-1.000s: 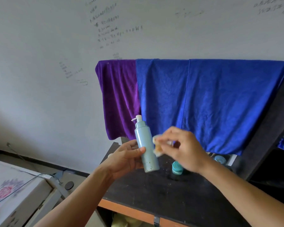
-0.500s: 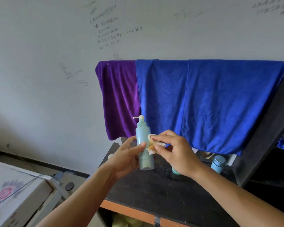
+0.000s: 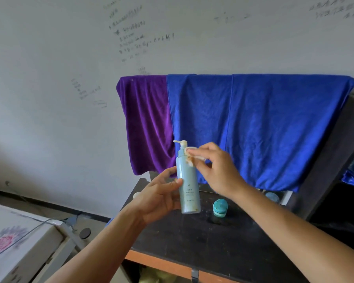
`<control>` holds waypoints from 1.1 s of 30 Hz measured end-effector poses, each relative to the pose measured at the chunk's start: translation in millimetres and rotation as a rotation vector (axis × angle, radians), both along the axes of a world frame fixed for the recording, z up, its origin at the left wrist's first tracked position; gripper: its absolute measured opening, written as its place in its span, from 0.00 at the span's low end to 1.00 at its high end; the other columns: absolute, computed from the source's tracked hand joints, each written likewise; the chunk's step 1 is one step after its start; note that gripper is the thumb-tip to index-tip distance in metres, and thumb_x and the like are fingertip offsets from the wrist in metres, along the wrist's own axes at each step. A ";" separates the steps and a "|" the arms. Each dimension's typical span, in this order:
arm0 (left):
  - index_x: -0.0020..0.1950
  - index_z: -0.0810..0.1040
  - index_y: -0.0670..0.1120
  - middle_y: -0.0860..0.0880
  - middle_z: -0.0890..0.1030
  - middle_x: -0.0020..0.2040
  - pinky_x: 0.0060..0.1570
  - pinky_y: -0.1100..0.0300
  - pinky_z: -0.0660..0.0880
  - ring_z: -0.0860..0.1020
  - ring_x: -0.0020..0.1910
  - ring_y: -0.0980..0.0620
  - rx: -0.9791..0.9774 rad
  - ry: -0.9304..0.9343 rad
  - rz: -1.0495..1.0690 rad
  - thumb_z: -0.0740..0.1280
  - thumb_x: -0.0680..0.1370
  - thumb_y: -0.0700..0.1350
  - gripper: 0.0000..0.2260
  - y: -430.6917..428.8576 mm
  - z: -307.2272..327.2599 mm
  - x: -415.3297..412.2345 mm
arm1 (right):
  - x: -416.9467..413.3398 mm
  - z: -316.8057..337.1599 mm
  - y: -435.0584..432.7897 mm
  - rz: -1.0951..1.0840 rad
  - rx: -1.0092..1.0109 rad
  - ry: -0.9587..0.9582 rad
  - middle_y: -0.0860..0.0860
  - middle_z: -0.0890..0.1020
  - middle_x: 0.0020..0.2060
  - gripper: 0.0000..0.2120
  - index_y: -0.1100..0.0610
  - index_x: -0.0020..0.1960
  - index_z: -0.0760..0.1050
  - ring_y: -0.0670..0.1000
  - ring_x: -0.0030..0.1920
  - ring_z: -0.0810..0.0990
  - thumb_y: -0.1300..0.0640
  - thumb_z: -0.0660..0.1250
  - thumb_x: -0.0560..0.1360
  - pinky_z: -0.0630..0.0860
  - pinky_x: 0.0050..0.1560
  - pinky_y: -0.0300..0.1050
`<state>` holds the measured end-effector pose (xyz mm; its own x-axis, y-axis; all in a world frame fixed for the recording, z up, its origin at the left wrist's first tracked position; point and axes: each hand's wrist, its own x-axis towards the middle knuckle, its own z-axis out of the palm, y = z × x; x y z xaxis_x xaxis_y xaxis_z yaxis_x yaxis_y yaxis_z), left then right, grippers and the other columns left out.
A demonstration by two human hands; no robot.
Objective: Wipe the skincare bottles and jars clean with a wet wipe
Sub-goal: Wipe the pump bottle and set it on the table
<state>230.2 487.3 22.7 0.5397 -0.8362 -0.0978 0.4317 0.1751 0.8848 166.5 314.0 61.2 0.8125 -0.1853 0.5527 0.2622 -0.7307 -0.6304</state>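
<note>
Right hand [image 3: 215,170]: fingers pinched on a wet wipe [image 3: 190,158], pressed against the bottle's right shoulder just below the pump. Left hand [image 3: 161,198]: wrapped around the lower bottle [image 3: 187,186], held upright above the bench [image 3: 223,242], long axis near vertical. Small jar [image 3: 220,207]: standing on the bench just right of the bottle's base.

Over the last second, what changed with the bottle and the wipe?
The right hand slid the wet wipe up from the pump bottle's middle to its neck. The left hand kept holding the bottle upright; the teal jar stayed on the table.
</note>
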 end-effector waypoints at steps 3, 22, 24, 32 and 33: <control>0.69 0.69 0.41 0.37 0.80 0.55 0.45 0.44 0.80 0.82 0.47 0.41 -0.020 0.022 0.087 0.66 0.74 0.41 0.24 7.1 -2.1 7.6 | -31.7 -24.8 17.9 0.132 -0.152 0.036 0.46 0.73 0.44 0.13 0.47 0.56 0.79 0.43 0.40 0.76 0.60 0.67 0.75 0.70 0.44 0.28; 0.67 0.68 0.38 0.34 0.77 0.60 0.51 0.40 0.77 0.79 0.54 0.35 0.008 0.004 0.092 0.79 0.66 0.50 0.36 18.2 -6.2 19.0 | -54.3 -26.5 22.7 0.323 -0.002 0.277 0.45 0.77 0.40 0.09 0.47 0.49 0.83 0.47 0.41 0.79 0.58 0.70 0.71 0.73 0.42 0.35; 0.69 0.66 0.39 0.34 0.76 0.60 0.53 0.40 0.76 0.79 0.55 0.36 0.037 0.009 0.101 0.78 0.66 0.50 0.37 18.0 -7.1 17.7 | -53.7 -23.7 20.6 0.284 0.104 0.233 0.46 0.78 0.40 0.09 0.50 0.48 0.83 0.44 0.40 0.80 0.61 0.71 0.71 0.72 0.42 0.31; 0.68 0.69 0.40 0.36 0.75 0.55 0.59 0.37 0.72 0.76 0.52 0.36 0.041 0.116 0.042 0.67 0.75 0.49 0.24 -2.4 -8.4 -2.0 | -7.3 -8.7 7.3 0.083 0.171 0.098 0.46 0.78 0.44 0.12 0.54 0.57 0.80 0.33 0.41 0.78 0.62 0.69 0.74 0.70 0.42 0.24; 0.68 0.70 0.40 0.35 0.75 0.57 0.61 0.36 0.70 0.75 0.54 0.35 0.029 0.142 0.038 0.67 0.75 0.47 0.24 -1.0 -7.9 -0.9 | -6.0 -8.1 7.0 0.085 0.173 0.096 0.47 0.78 0.45 0.12 0.54 0.57 0.80 0.32 0.42 0.78 0.63 0.68 0.75 0.69 0.43 0.23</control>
<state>229.3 486.3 14.8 0.5502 -0.8109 -0.1993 0.5465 0.1691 0.8202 160.4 321.0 53.0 0.8765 -0.1993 0.4382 0.2513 -0.5870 -0.7696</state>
